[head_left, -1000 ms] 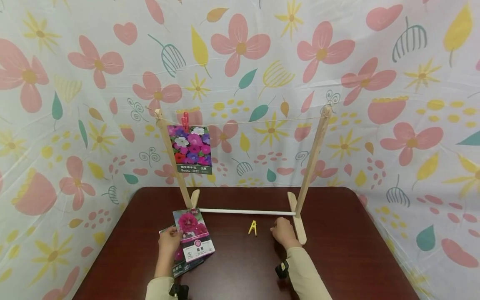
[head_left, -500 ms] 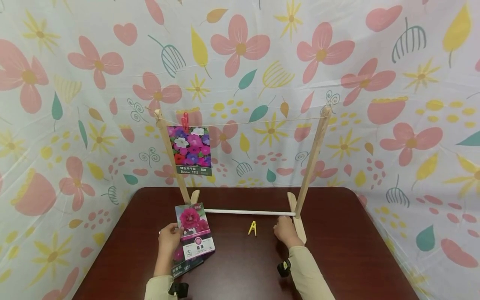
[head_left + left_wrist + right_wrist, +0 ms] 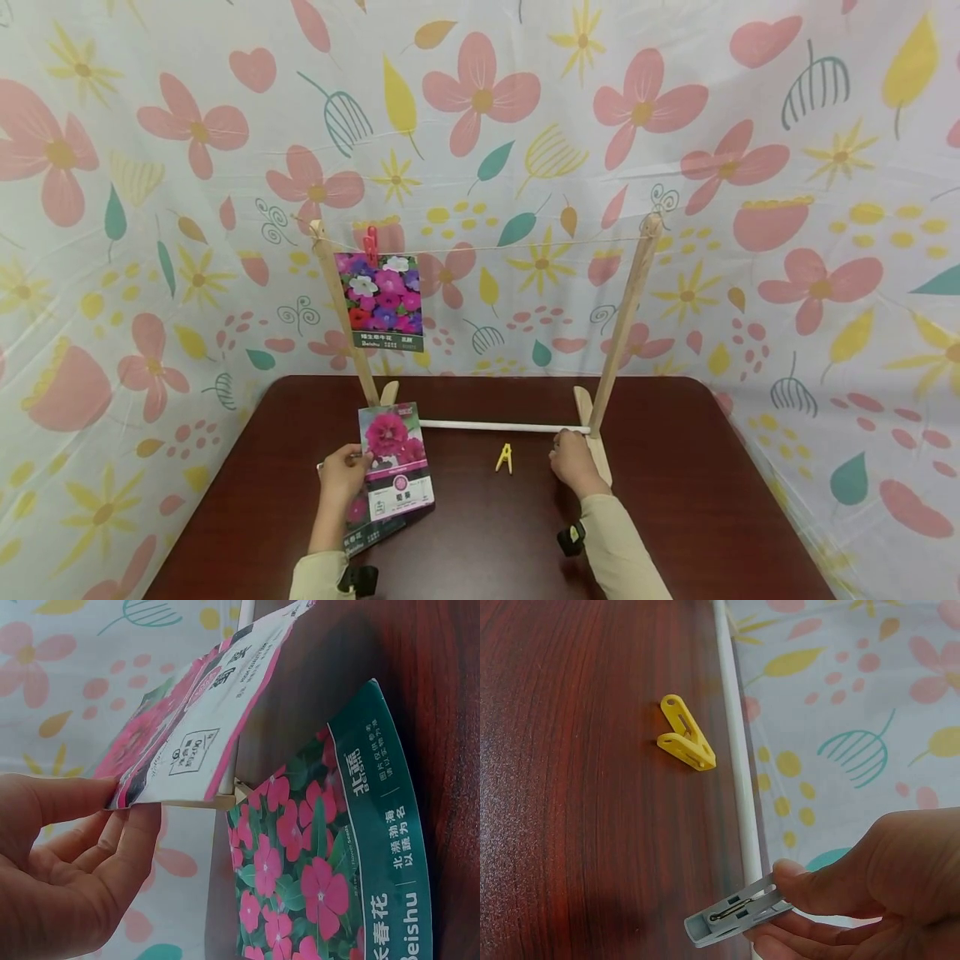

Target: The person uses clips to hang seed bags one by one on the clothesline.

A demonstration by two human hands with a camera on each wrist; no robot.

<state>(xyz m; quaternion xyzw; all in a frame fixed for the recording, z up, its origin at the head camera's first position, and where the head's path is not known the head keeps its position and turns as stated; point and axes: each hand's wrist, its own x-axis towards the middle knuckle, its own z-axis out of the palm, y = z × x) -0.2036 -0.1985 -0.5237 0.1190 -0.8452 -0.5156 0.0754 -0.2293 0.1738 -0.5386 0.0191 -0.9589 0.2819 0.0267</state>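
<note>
My left hand (image 3: 342, 477) pinches the left edge of a seed packet with a deep pink flower (image 3: 398, 462). In the left wrist view this packet is tilted, held between thumb and fingers above a second, green-bordered packet of pink flowers (image 3: 322, 877). That lower packet lies on the table, partly covered in the head view. By the foot of the right post, my right hand (image 3: 576, 460) pinches the handle end of a grey clothespin (image 3: 731, 911), plain only in the right wrist view. A yellow clothespin (image 3: 505, 457) lies on the table between the hands.
Two wooden posts, left (image 3: 345, 325) and right (image 3: 628, 325), carry a thin string (image 3: 510, 247). From its left end hangs a petunia seed packet (image 3: 382, 300) under a red clothespin (image 3: 371, 247). A white rod (image 3: 495, 427) joins the posts low down. Floral cloth (image 3: 480, 192) stands behind.
My left hand has lifted the deep pink packet slightly and shifted it right, off the lower packet. My right hand has moved a little to the right, nearer the right post's foot.
</note>
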